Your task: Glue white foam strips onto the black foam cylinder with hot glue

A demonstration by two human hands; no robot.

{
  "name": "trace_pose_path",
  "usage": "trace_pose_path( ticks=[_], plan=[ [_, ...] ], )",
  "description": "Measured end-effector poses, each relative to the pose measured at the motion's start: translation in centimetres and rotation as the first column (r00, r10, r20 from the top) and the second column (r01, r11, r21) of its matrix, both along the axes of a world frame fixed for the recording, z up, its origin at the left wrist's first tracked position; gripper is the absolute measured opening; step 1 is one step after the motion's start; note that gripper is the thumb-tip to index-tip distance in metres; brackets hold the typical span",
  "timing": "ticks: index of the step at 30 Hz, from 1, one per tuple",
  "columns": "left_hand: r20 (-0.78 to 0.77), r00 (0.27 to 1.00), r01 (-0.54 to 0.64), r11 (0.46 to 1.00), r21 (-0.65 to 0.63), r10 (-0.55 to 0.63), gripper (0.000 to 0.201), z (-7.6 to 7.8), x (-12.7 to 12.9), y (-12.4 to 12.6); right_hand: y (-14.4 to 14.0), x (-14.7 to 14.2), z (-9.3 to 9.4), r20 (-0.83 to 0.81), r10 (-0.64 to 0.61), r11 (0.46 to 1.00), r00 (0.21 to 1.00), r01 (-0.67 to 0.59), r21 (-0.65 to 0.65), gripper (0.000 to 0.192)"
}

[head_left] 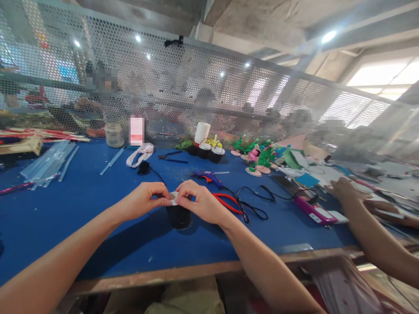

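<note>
Near the table's front edge stands a small black pot [178, 217], a pale white strip [173, 199] along its top. My left hand [144, 200] pinches the strip from the left, thumb and finger together. From the other side my right hand [196, 200] is closed on it too, its fingers hiding part of the rim. Just beyond lies a blue glue gun [209, 178] with an orange trigger. Red-handled pliers [229, 202] rest right of my right hand. Two finished-looking black pots with white tops and thin handles, one a black pot [217, 155], stand farther back.
Clear glue sticks [49, 165] and a ribbon roll [144, 152] lie left. Black-handled pliers [173, 157], a white thread spool [202, 132] and green felt pieces [265, 159] are behind. A purple power strip [314, 210] and a co-worker's hand [347, 192] are right. A perforated screen [157, 87] borders the back.
</note>
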State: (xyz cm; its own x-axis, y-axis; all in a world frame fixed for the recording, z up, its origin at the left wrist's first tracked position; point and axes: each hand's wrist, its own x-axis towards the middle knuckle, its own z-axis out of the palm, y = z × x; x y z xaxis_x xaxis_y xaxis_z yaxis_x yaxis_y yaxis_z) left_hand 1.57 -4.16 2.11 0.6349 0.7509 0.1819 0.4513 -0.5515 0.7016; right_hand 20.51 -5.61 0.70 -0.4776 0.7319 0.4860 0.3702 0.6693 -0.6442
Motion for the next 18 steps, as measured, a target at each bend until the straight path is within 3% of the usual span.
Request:
trace_pose_path(
  ticks=[18],
  plan=[
    [-0.028, 0.999, 0.021, 0.999, 0.029, -0.021, 0.023, 0.3, -0.1, -0.1, -0.5, -1.1, 0.1, -0.015, -0.095, 0.995, 0.995, 0.095, 0.018, 0.017]
  ],
)
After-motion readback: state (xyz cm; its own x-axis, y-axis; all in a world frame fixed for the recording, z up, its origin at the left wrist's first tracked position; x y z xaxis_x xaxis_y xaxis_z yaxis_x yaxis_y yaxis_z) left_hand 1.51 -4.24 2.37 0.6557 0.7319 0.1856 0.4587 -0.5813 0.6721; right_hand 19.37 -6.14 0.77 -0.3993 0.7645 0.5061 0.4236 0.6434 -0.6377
